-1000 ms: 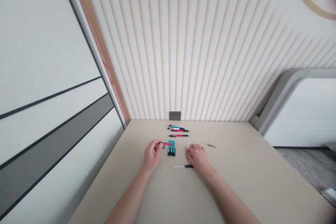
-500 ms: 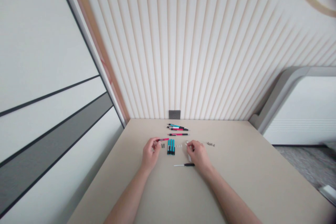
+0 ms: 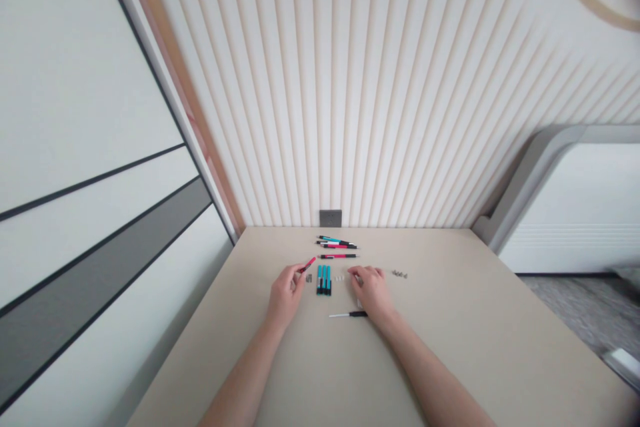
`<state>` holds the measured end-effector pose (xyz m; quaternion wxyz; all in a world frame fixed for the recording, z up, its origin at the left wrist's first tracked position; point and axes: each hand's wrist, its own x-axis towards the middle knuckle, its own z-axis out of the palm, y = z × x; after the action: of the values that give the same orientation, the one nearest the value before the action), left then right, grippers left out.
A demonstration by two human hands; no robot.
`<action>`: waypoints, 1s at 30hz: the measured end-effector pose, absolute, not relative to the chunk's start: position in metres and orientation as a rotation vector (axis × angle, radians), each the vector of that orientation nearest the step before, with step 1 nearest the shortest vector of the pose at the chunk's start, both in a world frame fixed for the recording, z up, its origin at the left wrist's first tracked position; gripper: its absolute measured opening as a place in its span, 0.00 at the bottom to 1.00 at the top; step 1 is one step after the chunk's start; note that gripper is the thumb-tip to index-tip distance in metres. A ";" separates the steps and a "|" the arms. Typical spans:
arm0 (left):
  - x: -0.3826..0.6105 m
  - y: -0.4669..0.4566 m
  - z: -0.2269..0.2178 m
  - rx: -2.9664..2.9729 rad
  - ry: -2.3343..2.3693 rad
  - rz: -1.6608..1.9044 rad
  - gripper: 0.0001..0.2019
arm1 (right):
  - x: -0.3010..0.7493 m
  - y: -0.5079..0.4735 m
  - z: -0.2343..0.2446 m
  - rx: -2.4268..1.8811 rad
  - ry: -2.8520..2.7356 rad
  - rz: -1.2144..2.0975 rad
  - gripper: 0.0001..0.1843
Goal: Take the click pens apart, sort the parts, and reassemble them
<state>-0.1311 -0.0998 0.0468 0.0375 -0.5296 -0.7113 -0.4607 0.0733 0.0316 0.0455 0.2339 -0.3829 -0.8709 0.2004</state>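
Note:
My left hand [image 3: 286, 290] is closed, pinching a red pen barrel [image 3: 309, 264] with a dark part near the fingers; its free end tilts up to the right. My right hand [image 3: 373, 290] rests low over the table with thumb and forefinger drawn together; whatever may be between them is too small to make out. Small white pieces [image 3: 339, 278] lie just left of its fingertips. Between the hands stand in a row several blue pen barrels [image 3: 324, 279] with black ends. Small grey metal parts [image 3: 309, 278] lie beside my left fingers. A thin screwdriver-like tool [image 3: 347, 314] has its black end partly behind my right hand.
Farther back on the table [image 3: 425, 347] lie a red-and-black pen [image 3: 339, 256] and several more pens [image 3: 336, 243] in a loose pile. Small metallic pieces [image 3: 399, 274] are to the right. A ribbed wall with a dark socket [image 3: 331, 218] closes off the back.
The red barrel in my left hand has turned from nearly level to slanting upward. My right fingers have shifted slightly left, toward the small white pieces. The view has moved a little.

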 end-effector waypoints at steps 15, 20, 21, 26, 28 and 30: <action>-0.130 -0.106 0.063 -2.018 -1.943 -0.853 0.11 | 0.073 0.034 0.040 -1.044 -2.394 0.549 0.11; -0.128 -0.105 0.064 -2.108 -1.929 -0.712 0.11 | 0.072 0.035 0.038 -1.052 -2.381 0.559 0.13; -0.127 -0.105 0.065 -2.125 -1.924 -0.694 0.10 | 0.072 0.035 0.038 -1.056 -2.393 0.549 0.12; -0.125 -0.106 0.065 -2.196 -1.914 -0.630 0.09 | 0.073 0.036 0.036 -1.053 -2.433 0.525 0.11; -0.125 -0.107 0.066 -2.216 -1.917 -0.606 0.09 | 0.073 0.036 0.036 -1.045 -2.436 0.527 0.11; -0.126 -0.108 0.066 -2.235 -1.923 -0.570 0.09 | 0.073 0.036 0.036 -1.033 -2.438 0.527 0.11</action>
<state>-0.1259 -0.1077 0.0658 0.0691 -0.7425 -0.6389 -0.1892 0.0733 0.0360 0.0355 0.2192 -0.3732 -0.8811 0.1906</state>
